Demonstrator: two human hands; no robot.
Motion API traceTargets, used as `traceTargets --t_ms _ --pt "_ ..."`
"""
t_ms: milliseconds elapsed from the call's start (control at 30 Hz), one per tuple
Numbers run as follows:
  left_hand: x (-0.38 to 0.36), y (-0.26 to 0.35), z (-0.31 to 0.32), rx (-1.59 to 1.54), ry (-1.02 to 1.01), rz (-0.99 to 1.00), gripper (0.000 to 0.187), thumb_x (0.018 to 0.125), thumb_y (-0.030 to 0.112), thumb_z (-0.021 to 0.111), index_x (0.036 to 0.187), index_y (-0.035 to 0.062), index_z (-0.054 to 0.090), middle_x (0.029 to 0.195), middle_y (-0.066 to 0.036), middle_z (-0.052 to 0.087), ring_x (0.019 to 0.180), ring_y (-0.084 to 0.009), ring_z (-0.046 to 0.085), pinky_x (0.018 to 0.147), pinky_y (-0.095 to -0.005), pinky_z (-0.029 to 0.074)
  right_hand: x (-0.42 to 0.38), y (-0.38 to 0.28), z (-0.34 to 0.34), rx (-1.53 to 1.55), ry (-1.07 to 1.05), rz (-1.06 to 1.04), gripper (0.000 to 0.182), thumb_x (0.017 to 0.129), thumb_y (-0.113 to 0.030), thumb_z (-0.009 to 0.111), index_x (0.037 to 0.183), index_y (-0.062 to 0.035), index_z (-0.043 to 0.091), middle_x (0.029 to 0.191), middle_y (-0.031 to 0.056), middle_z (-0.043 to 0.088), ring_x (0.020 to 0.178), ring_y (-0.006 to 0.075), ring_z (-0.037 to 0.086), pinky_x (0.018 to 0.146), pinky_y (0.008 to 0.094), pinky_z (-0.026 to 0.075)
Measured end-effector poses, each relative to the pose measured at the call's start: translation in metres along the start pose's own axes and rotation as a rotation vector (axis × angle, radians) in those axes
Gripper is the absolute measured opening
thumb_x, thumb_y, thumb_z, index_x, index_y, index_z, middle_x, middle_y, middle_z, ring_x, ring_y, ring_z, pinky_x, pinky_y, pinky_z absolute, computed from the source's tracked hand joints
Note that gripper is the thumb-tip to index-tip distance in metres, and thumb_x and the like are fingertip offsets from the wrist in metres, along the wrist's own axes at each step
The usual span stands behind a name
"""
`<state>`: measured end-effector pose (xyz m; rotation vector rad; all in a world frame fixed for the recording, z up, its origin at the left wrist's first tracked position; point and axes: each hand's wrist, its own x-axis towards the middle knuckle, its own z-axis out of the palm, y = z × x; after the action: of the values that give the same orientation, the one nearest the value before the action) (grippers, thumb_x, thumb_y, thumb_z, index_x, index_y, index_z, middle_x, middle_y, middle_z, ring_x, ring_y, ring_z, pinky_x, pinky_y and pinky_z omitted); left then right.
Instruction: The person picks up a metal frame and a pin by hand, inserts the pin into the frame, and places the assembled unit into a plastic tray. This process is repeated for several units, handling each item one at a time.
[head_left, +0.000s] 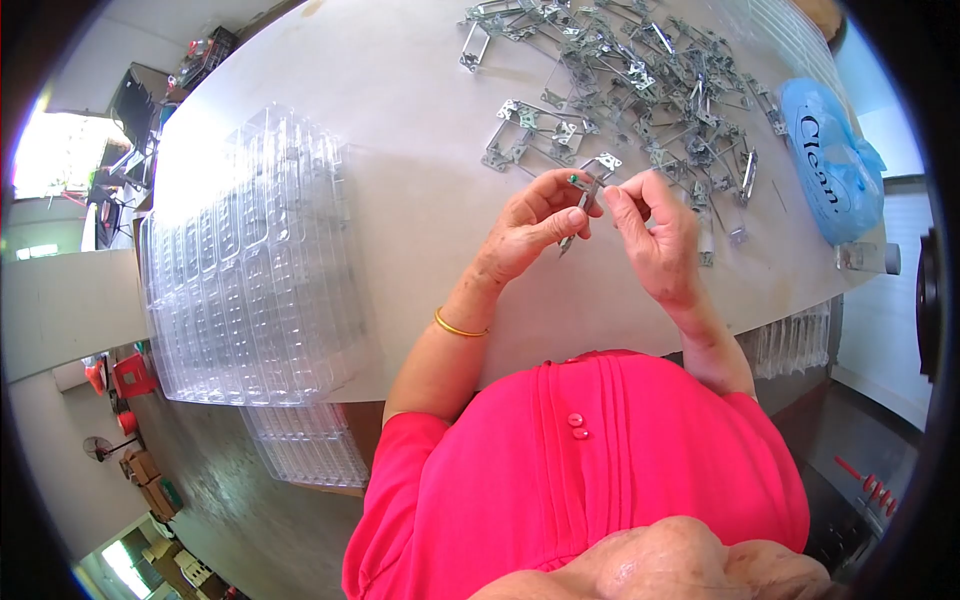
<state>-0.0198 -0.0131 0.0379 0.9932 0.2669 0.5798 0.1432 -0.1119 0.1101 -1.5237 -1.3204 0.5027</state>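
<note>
My left hand [537,222], with a gold bangle at its wrist, is closed around a small metal bracket [590,197] that has a green spot on it. The thumb presses against the bracket's lower part, and its flat perforated end sticks out above the fingers. Close on the right, my right hand [655,235] has thumb and forefinger pinched together at the bracket's edge. Whatever lies between those fingertips is too small to make out. Just beyond both hands spreads a tangled heap of similar metal brackets [640,80] on the pale table [420,200].
Stacked clear plastic trays [255,270] cover the table's left side, with more trays [310,445] below its edge. At the right are a blue plastic bag [832,160] marked "Clean" and a clear bottle [865,258] on its side. Further trays [795,340] stand below the right edge.
</note>
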Motion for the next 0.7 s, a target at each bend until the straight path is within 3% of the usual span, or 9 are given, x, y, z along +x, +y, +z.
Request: traceTargets --t_ms 267,367,500,600,667,700 --pt "-0.001 0.007 0.006 0.139 -0.054 -0.032 0.046 0.096 0.018 0.070 0.138 0.0066 0.054 0.108 -0.006 0.067 0.093 -0.0131 0.061 0.078 -0.0273 0.049 0.000 0.009 0.002 0.101 -0.094 0.159 0.027 0.103 -0.025 0.062 0.086 -0.0033 0.059 0.069 0.0021 0.063 0.061 0.0071 0.054 0.055 0.0253 0.043" --pt "-0.001 0.011 0.010 0.143 -0.032 0.014 0.048 0.096 0.016 0.070 0.140 0.0060 0.053 0.104 -0.002 0.065 0.089 -0.0087 0.058 0.072 -0.0235 0.046 0.001 0.011 -0.002 0.228 -0.148 0.281 0.029 0.103 -0.027 0.063 0.086 -0.0036 0.059 0.070 0.0016 0.062 0.062 0.0066 0.053 0.056 0.0252 0.044" --pt "-0.002 0.006 0.011 0.240 -0.031 0.024 0.050 0.095 0.008 0.069 0.142 0.0056 0.052 0.098 0.001 0.061 0.078 -0.0042 0.053 0.063 -0.0204 0.043 0.001 0.024 -0.006 0.108 -0.185 0.323 0.025 0.102 -0.025 0.063 0.089 -0.0034 0.060 0.072 0.0028 0.062 0.064 0.0078 0.053 0.059 0.0261 0.045" --pt "-0.001 0.002 0.012 0.323 0.007 0.045 0.050 0.094 0.002 0.066 0.142 0.0067 0.053 0.095 0.002 0.059 0.074 -0.0021 0.051 0.059 -0.0189 0.041 0.001 0.018 -0.002 0.021 -0.089 0.229 0.018 0.100 -0.019 0.066 0.093 -0.0036 0.061 0.080 0.0047 0.064 0.068 0.0119 0.057 0.063 0.0277 0.048" --pt "0.000 0.002 0.013 0.390 0.013 0.071 0.051 0.093 0.000 0.065 0.142 0.0075 0.054 0.094 0.002 0.058 0.072 -0.0015 0.050 0.058 -0.0185 0.040 0.004 0.017 -0.002 -0.197 0.009 -0.093 0.010 0.094 -0.013 0.068 0.096 -0.0043 0.063 0.088 0.0072 0.065 0.077 0.0206 0.064 0.068 0.0313 0.051" --pt "0.000 0.003 0.014 0.437 0.018 0.080 0.051 0.093 0.000 0.065 0.142 0.0078 0.055 0.094 0.002 0.058 0.072 -0.0015 0.050 0.059 -0.0190 0.041 0.004 0.016 -0.002 -0.198 0.011 -0.093 0.010 0.094 -0.013 0.068 0.096 -0.0043 0.063 0.088 0.0072 0.065 0.077 0.0206 0.064 0.068 0.0313 0.051"
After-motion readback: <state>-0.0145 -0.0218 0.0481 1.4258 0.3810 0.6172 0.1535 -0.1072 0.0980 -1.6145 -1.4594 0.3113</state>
